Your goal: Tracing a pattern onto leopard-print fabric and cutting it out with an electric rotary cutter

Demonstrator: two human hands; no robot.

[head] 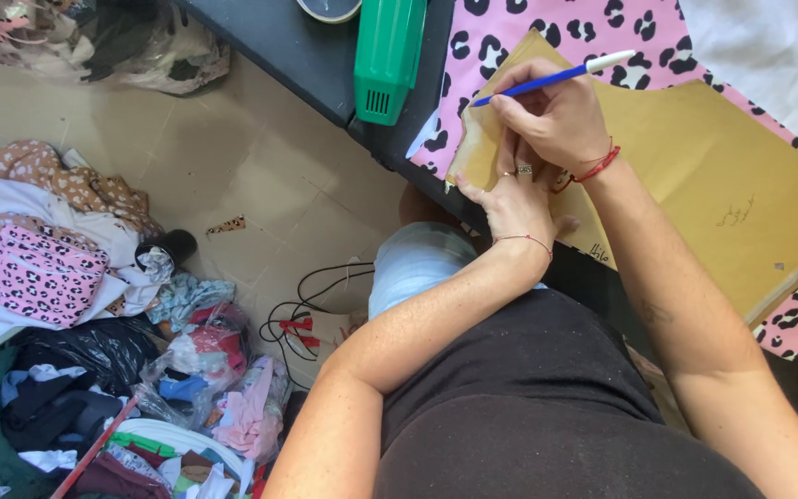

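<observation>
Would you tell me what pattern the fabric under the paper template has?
The fabric is pink with black leopard spots, seen in the head view.

The right hand (556,115) is gripping a blue pen (551,79), its tip touching the corner of a tan paper pattern (722,185). The left hand (510,199) is pressing that corner flat, just below the right fingers (510,111). Pink leopard-print fabric (556,28) is lying beneath the pattern on the dark surface (279,46), a green tool (388,55) resting left of the fingers.
</observation>
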